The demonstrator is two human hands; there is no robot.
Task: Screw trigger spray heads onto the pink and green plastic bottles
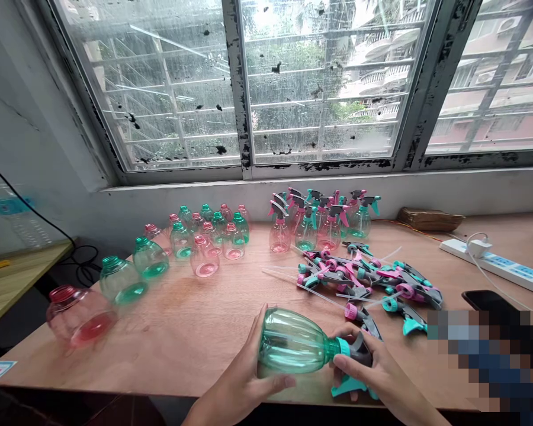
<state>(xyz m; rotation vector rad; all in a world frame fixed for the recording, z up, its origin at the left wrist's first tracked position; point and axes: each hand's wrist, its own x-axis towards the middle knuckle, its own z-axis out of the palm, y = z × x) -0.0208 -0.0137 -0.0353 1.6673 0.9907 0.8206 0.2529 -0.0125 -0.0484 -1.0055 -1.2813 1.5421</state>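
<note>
Bottle (293, 341) grasped in my left hand (245, 380), sprayer (359, 350) gripped in my right hand (384, 368); I'm likely fitting them, so tightening needs alignment

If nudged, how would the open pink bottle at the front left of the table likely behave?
The pink bottle looks clear-walled and empty, so it is probably light and slides easily. Its round body would likely roll if knocked over, perhaps off the nearby edge of the table. The smooth, shiny plastic may feel slippery.
</note>
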